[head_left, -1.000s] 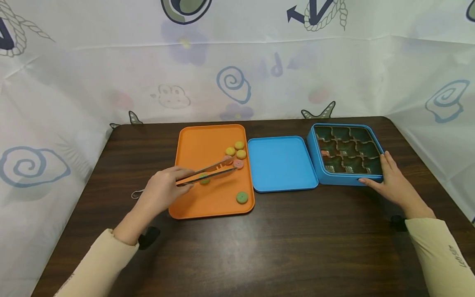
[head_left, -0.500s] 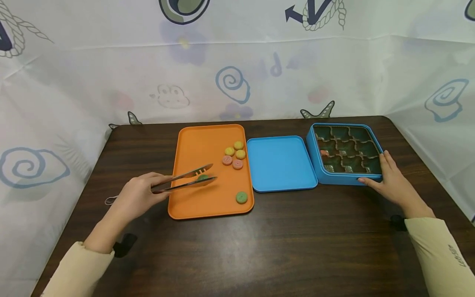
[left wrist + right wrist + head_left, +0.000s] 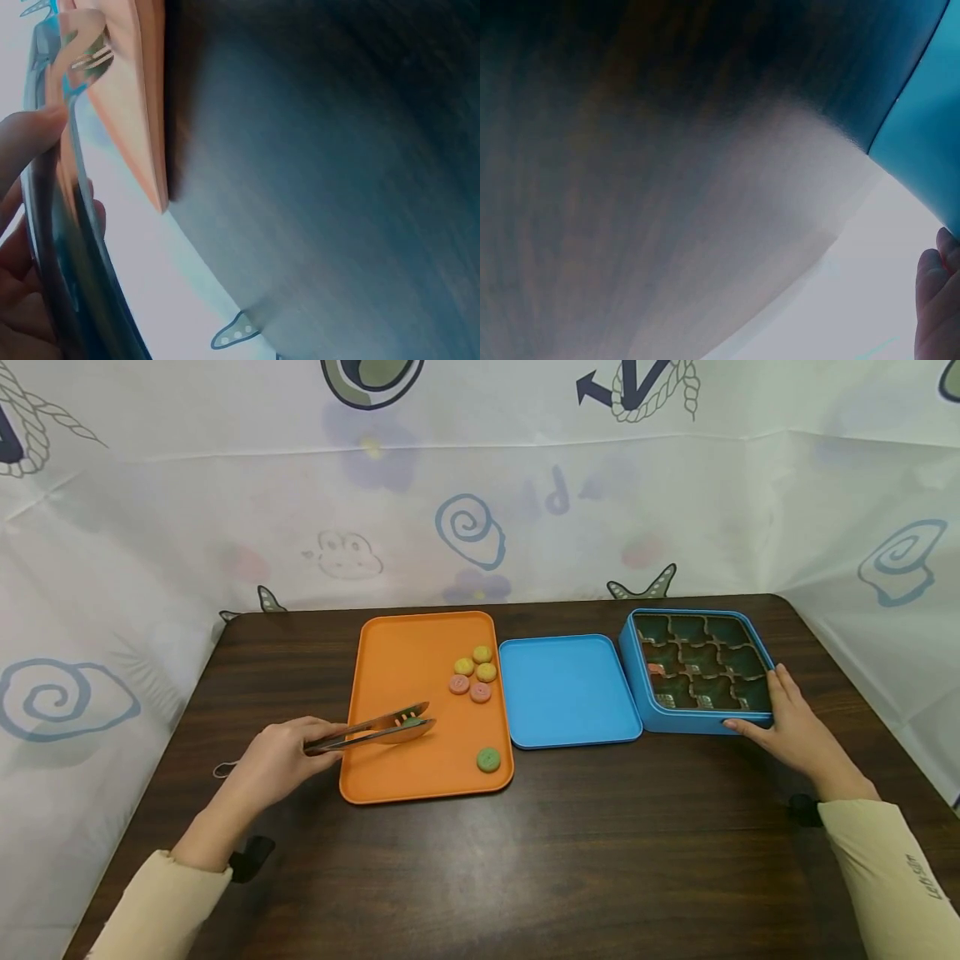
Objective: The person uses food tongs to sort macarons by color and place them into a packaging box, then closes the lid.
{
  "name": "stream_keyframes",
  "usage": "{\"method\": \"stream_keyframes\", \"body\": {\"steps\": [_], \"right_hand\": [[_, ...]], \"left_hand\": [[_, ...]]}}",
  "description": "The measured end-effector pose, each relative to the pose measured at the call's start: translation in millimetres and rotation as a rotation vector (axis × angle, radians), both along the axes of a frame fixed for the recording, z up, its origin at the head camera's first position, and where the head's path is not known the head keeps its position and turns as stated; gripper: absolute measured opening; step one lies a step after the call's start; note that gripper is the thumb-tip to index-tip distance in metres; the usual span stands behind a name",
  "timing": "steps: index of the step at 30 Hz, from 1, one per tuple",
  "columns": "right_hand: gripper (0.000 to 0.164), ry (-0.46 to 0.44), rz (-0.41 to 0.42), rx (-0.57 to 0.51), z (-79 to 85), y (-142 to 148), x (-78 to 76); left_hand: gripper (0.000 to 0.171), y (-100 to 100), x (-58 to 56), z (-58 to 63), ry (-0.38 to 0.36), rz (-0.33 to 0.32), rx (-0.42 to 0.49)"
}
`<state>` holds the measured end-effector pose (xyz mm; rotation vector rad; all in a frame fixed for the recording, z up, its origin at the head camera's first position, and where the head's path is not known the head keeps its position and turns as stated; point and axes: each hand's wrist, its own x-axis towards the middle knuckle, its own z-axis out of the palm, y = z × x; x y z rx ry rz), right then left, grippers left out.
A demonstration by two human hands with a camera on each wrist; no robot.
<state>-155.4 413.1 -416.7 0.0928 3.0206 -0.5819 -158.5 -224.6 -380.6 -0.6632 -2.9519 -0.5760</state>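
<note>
we are gripping the tongs [image 3: 371, 730] in our left hand [image 3: 273, 766], fingers curled round the handles, and the tips are closing on a green cookie [image 3: 410, 723] lying on the orange tray [image 3: 397, 652]; the blades are standing only slightly apart with the cookie between them, though we cannot tell whether they are pinching it firmly or just resting around it. our right hand [image 3: 795, 731] is lying with straight fingers against the near right corner of the blue box [image 3: 636, 681], steadying it without grasping it. we judge the pick-up step to be in hand: the next move is calling for a firm squeeze, a level lift, and a carry rightward over the lid [image 3: 566, 689] to one of the box's compartments, most of which are looking empty, with one pinkish piece [image 3: 657, 669] sitting in the left middle cell. on the tray, two yellow cookies and a third yellowish one are clustering with two pink ones near the right edge [image 3: 472, 677], well apart from the tongs, and another green cookie [image 3: 488, 759] is sitting alone near the front corner. the lid is lying flat between tray and box, so the path is crossing it; the box's wall is the thing to clear on the way in.
</note>
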Motion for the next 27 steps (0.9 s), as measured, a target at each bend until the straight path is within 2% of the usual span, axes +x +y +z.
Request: {"method": "stream_keyframes", "body": {"steps": [6,17,27], "right_hand": [[0.112,-0.002,-0.003,-0.002,0.0,0,0.5],[0.110,0.005,0.022,-0.013,0.2,0,0.0],[0.111,-0.013,0.013,-0.005,-0.3,1,-0.8]], "left_hand": [[0.031,3,2.9,-3.0,0.093,-0.030,0.002],[0.028,9,3.5,-3.1,0.179,-0.056,-0.003],[0.023,21,-7.0,0.1,0.212,-0.098,0.008]]}}
